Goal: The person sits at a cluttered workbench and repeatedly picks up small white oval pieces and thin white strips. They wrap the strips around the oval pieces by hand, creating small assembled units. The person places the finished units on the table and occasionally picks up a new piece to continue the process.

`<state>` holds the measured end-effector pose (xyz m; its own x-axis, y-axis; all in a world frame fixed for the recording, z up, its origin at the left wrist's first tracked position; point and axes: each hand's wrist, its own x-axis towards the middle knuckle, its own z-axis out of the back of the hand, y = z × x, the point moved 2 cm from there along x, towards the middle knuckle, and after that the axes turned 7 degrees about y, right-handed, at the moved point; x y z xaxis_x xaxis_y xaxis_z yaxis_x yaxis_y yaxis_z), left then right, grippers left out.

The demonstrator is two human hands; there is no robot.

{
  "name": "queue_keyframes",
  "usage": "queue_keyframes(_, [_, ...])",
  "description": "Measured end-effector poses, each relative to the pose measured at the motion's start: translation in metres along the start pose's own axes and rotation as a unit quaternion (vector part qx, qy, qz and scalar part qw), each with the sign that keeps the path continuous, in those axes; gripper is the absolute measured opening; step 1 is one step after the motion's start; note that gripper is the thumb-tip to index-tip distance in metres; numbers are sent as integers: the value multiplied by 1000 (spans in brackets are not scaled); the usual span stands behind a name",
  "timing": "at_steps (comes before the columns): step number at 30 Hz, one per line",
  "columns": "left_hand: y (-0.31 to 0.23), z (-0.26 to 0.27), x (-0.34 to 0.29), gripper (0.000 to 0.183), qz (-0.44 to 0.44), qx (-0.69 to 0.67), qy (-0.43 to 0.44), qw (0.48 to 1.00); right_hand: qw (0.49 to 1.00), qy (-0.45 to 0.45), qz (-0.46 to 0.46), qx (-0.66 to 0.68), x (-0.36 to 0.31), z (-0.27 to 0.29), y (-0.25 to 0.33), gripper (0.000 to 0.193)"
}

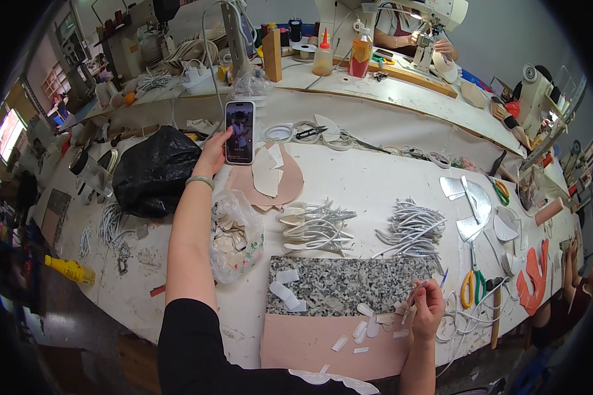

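My left hand (212,151) reaches far forward and grips the left edge of an upright smartphone (240,135) with a lit screen; its other fingers are mostly hidden. My right hand (429,308) is closed in a pinch on a thin silvery strip (412,295), whose exact kind I cannot make out. Below that hand, small white rounded tabs (360,329) lie scattered on a pink sheet (296,342) and a speckled stone slab (349,280). More white tabs (284,294) rest at the slab's left. Beyond the slab lie two bundles of silver straps (412,230) (316,227).
A black plastic bag (155,171) and a clear bag of pale scraps (234,240) flank my left arm. Scissors (468,289), a hammer (496,316) and white cord lie at right. Behind the bench, another person works at a sewing machine (425,49).
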<state>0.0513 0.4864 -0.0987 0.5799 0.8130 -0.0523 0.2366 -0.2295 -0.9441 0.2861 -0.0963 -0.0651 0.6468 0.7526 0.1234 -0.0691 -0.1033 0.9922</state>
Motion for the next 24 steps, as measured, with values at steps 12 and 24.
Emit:
queue_keyframes(12, [7,3,-6,35,20,-18,4,1000,999,-16,-6,38,-2,-2,7,17])
queue_keyframes(24, [12,6,-8,31,-1,-49,-15,999,999,-6,-25,45,-1,-2,9,16])
